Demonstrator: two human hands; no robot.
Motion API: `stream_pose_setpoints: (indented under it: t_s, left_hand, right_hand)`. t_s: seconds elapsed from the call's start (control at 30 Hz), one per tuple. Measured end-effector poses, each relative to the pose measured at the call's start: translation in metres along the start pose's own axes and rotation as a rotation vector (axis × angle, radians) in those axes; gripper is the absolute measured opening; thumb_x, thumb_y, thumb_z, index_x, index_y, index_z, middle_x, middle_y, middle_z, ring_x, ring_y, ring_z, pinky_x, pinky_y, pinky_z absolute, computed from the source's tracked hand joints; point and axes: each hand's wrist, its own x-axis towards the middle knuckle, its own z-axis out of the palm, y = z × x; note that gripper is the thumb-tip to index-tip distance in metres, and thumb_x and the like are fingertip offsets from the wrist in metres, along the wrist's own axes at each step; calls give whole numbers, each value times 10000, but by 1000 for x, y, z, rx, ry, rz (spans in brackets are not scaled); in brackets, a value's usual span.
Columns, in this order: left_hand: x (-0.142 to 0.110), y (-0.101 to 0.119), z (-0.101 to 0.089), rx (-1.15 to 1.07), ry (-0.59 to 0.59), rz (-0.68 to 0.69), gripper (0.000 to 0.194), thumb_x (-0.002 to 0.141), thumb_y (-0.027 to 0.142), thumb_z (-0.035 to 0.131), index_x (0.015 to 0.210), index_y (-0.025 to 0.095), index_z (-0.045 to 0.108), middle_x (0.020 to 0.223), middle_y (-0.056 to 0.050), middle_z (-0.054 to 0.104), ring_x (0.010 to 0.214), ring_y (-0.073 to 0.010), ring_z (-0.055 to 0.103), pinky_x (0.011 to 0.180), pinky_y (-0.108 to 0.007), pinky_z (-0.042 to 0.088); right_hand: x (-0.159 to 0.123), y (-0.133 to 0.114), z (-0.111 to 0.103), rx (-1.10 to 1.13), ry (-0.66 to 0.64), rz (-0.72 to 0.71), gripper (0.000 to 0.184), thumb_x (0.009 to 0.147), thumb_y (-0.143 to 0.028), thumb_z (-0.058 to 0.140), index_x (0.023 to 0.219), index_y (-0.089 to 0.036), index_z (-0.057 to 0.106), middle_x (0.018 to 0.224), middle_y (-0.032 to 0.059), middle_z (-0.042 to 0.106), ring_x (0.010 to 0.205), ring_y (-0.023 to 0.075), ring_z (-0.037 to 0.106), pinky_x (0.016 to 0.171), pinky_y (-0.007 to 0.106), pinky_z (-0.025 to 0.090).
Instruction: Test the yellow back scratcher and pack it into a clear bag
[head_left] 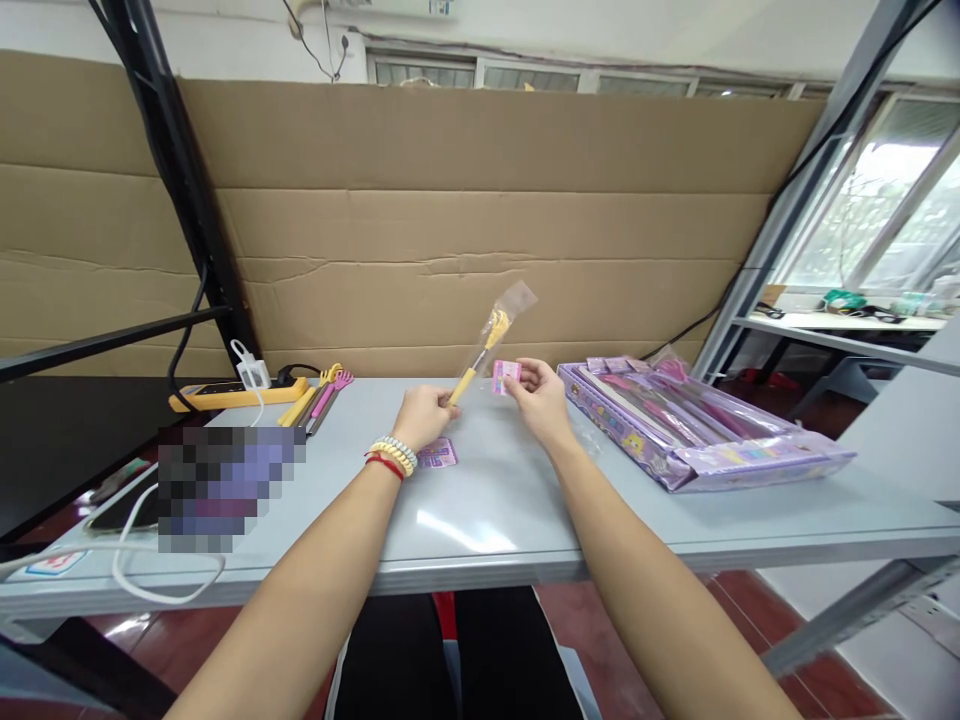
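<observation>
My left hand is closed round the handle end of a yellow back scratcher. The scratcher tilts up to the right, its hand-shaped head inside a clear plastic sleeve. Between thumb and fingers, my right hand pinches a small pink printed card, just right of the scratcher and apart from it. A second purple card lies on the table beside my left wrist, partly hidden by it.
At the right stands an open purple display box with several wrapped items. More back scratchers, yellow and pink, lie to the left by a yellow power strip. White cables cross the left table edge. A cardboard panel closes off the back.
</observation>
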Motion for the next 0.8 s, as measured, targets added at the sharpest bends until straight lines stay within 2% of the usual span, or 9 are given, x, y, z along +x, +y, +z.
stream_pose_setpoints:
  t_s: [0.13, 0.23, 0.33, 0.43, 0.63, 0.7, 0.8]
  left_hand:
    - [-2, 3, -2, 96, -54, 38, 135, 693, 196, 583, 674, 179, 716, 464, 45, 426, 504, -109, 341, 535, -251, 259]
    - [-2, 1, -1, 131, -68, 61, 175, 706, 195, 566, 743, 179, 736, 487, 30, 488, 509, -120, 376, 552, -258, 283]
    - [-2, -2, 1, 156, -91, 91, 228, 720, 199, 543, 822, 185, 746, 508, 17, 521, 519, -131, 396, 561, -261, 294]
    - [-2, -3, 0, 200, -114, 133, 266, 729, 186, 514, 859, 197, 746, 524, 0, 542, 524, -143, 396, 567, -265, 299]
    - [0, -7, -1, 238, -145, 178, 269, 713, 189, 500, 811, 221, 748, 512, -15, 546, 503, -156, 386, 559, -277, 301]
    - [1, -9, -1, 212, -151, 186, 271, 701, 194, 502, 805, 225, 749, 512, -14, 547, 508, -154, 389, 565, -277, 312]
    - [1, -10, -1, 182, -153, 172, 282, 689, 199, 508, 830, 225, 751, 521, -13, 555, 525, -150, 398, 571, -273, 325]
  right_hand:
    - [0, -5, -6, -149, 271, 7, 239, 749, -414, 573, 810, -192, 507, 800, 80, 618, 719, 181, 567, 701, 321, 476]
    - [-3, -9, -9, -331, 395, -99, 190, 800, -390, 508, 758, -209, 468, 783, 62, 590, 714, 178, 546, 731, 320, 445]
    - [-4, -9, -11, -429, 437, -211, 131, 822, -327, 461, 758, -214, 448, 776, 57, 565, 726, 184, 528, 752, 327, 422]
    - [-2, -7, -13, -496, 495, -249, 99, 822, -290, 452, 757, -220, 426, 771, 57, 547, 745, 193, 520, 758, 337, 415]
    - [7, 3, -23, -548, 681, -319, 143, 823, -276, 454, 721, -239, 361, 865, 92, 558, 902, 217, 541, 823, 372, 423]
    - [9, 6, -27, -521, 693, -334, 141, 818, -281, 465, 727, -238, 367, 924, 112, 575, 955, 222, 548, 828, 373, 433]
    - [10, 9, -29, -472, 646, -337, 110, 822, -286, 468, 760, -227, 398, 1041, 138, 594, 991, 217, 570, 817, 361, 453]
